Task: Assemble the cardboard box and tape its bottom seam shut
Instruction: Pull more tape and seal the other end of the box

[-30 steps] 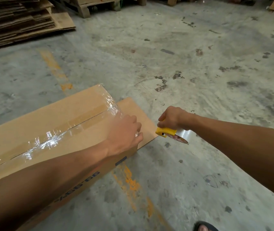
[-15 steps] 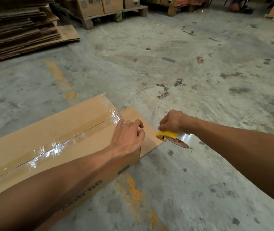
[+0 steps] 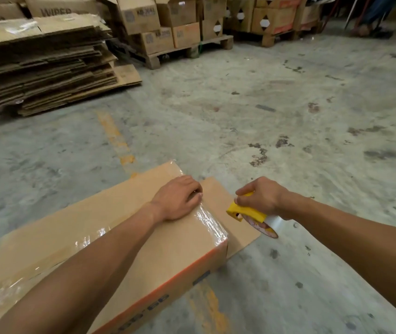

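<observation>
A brown cardboard box (image 3: 110, 227) lies on the concrete floor, its upturned face sealed with clear tape (image 3: 210, 222) that wraps over the right end. My left hand (image 3: 177, 198) presses flat on the box top near that end, fingers curled over the edge. My right hand (image 3: 259, 196) grips a yellow tape dispenser (image 3: 247, 212) with a clear roll, held just right of the box, above a loose cardboard flap (image 3: 237, 235) lying on the floor.
A stack of flattened cardboard sheets (image 3: 40, 66) lies at the far left. Boxes on wooden pallets (image 3: 168, 27) line the back. Faded orange floor lines (image 3: 115, 136) run past the box. Bare concrete floor (image 3: 288, 116) spreads to the right.
The view has tilted up, showing the pallets. My left hand slid toward the far corner of the box end. The dispenser stays beside the box in my right hand.
</observation>
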{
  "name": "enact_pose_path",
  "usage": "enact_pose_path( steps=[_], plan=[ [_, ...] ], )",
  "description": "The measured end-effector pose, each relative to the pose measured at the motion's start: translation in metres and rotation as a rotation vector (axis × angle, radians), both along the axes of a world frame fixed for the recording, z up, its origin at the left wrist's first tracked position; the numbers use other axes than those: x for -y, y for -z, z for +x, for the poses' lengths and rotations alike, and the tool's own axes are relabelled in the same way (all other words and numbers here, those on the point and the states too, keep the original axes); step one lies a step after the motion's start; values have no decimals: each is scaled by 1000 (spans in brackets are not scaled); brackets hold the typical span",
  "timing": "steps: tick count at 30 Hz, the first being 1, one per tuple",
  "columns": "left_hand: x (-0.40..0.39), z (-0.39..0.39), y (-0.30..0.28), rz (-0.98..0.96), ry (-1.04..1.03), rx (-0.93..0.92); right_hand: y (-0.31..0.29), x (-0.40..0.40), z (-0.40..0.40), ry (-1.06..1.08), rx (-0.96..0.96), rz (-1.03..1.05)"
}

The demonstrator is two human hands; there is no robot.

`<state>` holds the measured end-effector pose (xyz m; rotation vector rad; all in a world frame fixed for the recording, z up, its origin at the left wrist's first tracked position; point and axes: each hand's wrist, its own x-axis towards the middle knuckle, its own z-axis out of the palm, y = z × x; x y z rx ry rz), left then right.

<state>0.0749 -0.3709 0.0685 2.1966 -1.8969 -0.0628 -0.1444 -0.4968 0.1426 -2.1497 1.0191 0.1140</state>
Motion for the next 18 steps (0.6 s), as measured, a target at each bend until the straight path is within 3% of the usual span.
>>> enact_pose_path(
  steps=[8,13,18],
  plan=[
    [21,52,-3,39,-299,39,1,-2,18,17,90,12],
    [44,55,-5,158,-299,65,-2,-3,24,58,124,31],
    [48,54,4,82,-228,149,-3,4,24,91,162,82]
  ],
)
